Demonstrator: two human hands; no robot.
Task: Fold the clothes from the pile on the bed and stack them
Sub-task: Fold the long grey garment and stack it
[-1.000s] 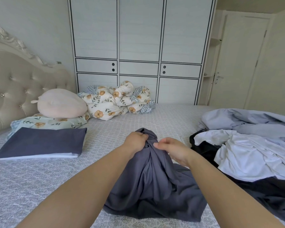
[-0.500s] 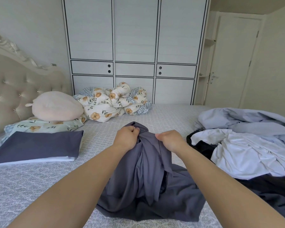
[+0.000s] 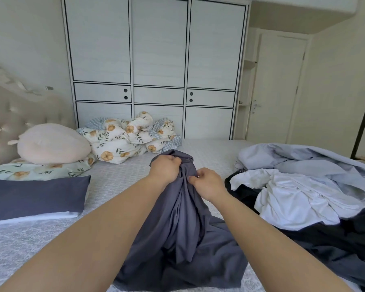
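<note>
From the head camera, both bare forearms reach forward over the bed (image 3: 118, 182). The left hand (image 3: 164, 167) has its fingers curled tight round the bunched top of a grey garment (image 3: 181, 245), holding it up off the mattress. The right hand (image 3: 207, 183), just beside and slightly lower, pinches a fold of the same cloth between thumb and fingers. The garment's lower part spreads on the bed between the arms. To the right lies the pile of clothes (image 3: 299, 199), white, pale blue and black, unfolded. On the left, a dark blue folded piece (image 3: 36, 197) lies flat near a pink cushion (image 3: 53, 144) and a floral quilt (image 3: 126, 138). A white wardrobe (image 3: 156, 66) stands behind.
</note>
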